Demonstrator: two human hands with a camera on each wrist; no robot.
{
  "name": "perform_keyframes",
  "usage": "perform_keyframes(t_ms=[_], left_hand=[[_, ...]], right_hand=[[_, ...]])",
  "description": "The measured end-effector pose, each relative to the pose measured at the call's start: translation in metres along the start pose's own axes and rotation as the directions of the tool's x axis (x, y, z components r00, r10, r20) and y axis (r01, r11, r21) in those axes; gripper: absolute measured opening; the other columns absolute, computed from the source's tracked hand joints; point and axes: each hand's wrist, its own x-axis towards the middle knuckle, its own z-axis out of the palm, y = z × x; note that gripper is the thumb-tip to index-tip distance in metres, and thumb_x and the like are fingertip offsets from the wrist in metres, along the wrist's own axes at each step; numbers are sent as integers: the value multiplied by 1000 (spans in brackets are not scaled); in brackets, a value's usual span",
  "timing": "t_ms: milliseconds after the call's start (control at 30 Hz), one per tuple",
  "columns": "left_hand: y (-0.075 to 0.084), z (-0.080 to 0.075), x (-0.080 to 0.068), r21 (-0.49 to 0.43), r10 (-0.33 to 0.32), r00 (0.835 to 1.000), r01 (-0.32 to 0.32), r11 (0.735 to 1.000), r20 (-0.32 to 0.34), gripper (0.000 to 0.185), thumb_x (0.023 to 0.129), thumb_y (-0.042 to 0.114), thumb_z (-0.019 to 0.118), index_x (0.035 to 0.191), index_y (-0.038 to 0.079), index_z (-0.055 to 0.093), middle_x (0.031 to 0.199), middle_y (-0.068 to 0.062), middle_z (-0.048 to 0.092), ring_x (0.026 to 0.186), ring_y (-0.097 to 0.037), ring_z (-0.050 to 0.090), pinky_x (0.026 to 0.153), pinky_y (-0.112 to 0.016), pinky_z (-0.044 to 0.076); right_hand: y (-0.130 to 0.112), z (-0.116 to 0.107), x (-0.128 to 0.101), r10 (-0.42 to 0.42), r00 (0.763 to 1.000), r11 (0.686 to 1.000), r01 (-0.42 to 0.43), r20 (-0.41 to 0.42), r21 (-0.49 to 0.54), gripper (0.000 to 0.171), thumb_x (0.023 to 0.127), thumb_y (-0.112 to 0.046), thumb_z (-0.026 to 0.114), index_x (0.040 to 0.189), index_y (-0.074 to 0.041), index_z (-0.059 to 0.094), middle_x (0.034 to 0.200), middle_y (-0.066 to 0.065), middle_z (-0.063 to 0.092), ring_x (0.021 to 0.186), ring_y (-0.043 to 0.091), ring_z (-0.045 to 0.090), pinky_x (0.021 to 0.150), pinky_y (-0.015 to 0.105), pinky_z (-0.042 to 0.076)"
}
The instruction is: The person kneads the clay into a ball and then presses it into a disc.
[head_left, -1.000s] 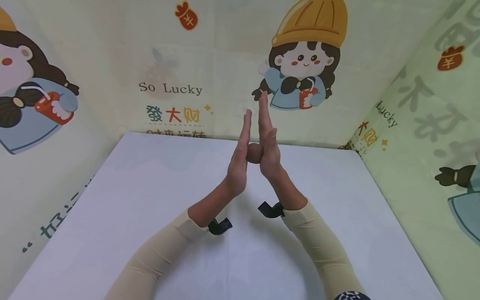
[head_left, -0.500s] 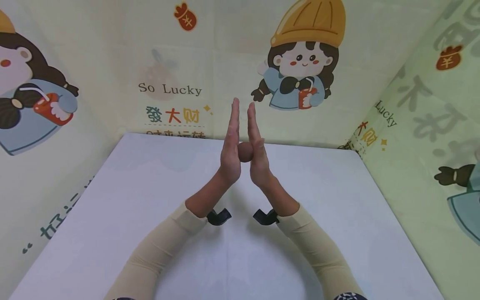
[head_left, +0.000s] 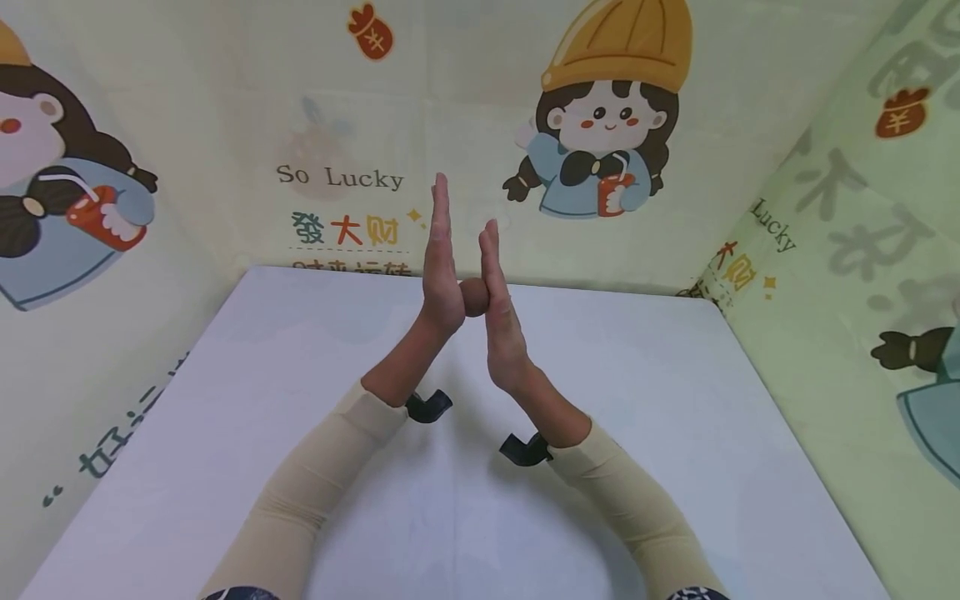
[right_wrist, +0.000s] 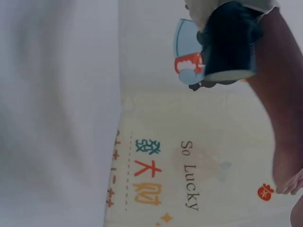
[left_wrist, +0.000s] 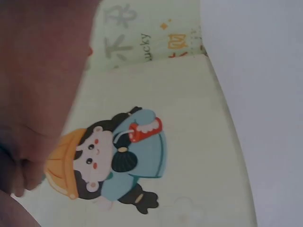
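Note:
A small brown ball (head_left: 474,297), like a lump of clay, is pressed between my two flat palms above the white table (head_left: 300,367). My left hand (head_left: 440,250) stands upright with straight fingers, its palm against the ball's left side. My right hand (head_left: 498,308) is also flat and upright, a little lower and nearer, pressing the ball from the right. The left wrist view shows only the blurred edge of my left palm (left_wrist: 38,85). The right wrist view shows my left forearm (right_wrist: 284,118) and the dark camera mount (right_wrist: 229,40) on it.
Cream sleeves cover both forearms (head_left: 300,500). Black wrist mounts (head_left: 429,406) hang under each wrist. Printed cartoon panels (head_left: 607,142) wall the table at the back, left and right (head_left: 862,250).
My left hand has slid up and away while the right hand has slid down and nearer, and both have shifted left, with the ball still pressed between the palms.

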Motion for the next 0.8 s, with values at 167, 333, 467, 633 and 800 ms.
perform_keyframes(t_ms=[167, 333, 467, 633, 800], left_hand=[[-13, -5, -3, 20, -13, 999, 12, 1000, 45, 69, 104, 26, 16, 167, -1, 8, 176, -10, 5, 159, -7, 3, 126, -31, 2], [-20, -5, -11, -10, -32, 985, 34, 999, 168, 67, 106, 25, 14, 168, 2, 4, 177, -9, -2, 159, -8, -5, 126, -34, -2], [-22, -1, -20, 0, -49, 967, 51, 999, 248, 65, 108, 27, 12, 168, 3, 2, 177, -7, -4, 159, -10, -9, 126, -38, -4], [-25, 5, -33, -4, -54, 954, 58, 998, 294, 63, 110, 27, 9, 167, 2, 2, 177, -9, -3, 159, -8, -5, 125, -33, 5], [-26, 10, -42, -70, -53, 943, 80, 994, 327, 65, 111, 35, 8, 168, 6, 0, 175, -13, 11, 76, 0, 57, 87, -20, 42]], right_hand=[[-6, 0, 3, -24, 1000, 999, 24, -3, -31, 84, 112, -57, 13, 164, 9, 3, 175, 16, -9, 161, 27, -10, 127, 49, -3], [-8, -3, 7, -42, 999, 998, 41, -17, -55, 85, 111, -58, 14, 163, 9, 4, 175, 17, -7, 161, 27, -9, 127, 49, -3], [-9, -7, 9, -49, 998, 996, 47, -32, -71, 87, 111, -60, 15, 165, 7, 5, 176, 14, -7, 161, 28, -9, 127, 49, -3], [-12, -11, 13, -64, 997, 994, 60, -40, -93, 90, 109, -63, 16, 165, 6, 3, 175, 16, -9, 161, 29, -8, 127, 50, -2], [-15, -18, 19, -94, 994, 988, 86, -55, -129, 92, 109, -64, 16, 164, 9, 2, 174, 22, -9, 161, 28, -7, 127, 50, -3]])
